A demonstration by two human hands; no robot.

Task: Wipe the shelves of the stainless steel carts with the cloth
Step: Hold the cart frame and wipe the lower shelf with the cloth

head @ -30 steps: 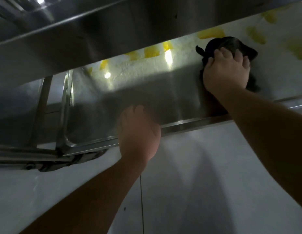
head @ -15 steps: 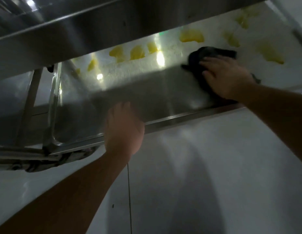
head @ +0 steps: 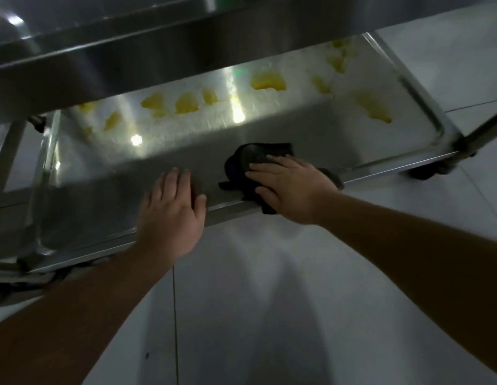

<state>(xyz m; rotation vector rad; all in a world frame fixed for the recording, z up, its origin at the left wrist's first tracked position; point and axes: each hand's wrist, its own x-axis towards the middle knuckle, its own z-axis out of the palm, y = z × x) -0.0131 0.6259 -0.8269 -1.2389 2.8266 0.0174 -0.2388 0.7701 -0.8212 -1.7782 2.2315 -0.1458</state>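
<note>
There is one view only, from the head. It looks forward and steeply down, close to the cart's lower shelf (head: 186, 162) in the upper frame, floor (head: 269, 301) below.

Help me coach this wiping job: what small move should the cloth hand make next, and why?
Probably push the dark cloth away from the near rim toward the yellow smears along the far side of the shelf. The right hand presses the cloth flat at the front edge, the smears lie unwiped beyond it, and the left hand rests on the rim.
</note>
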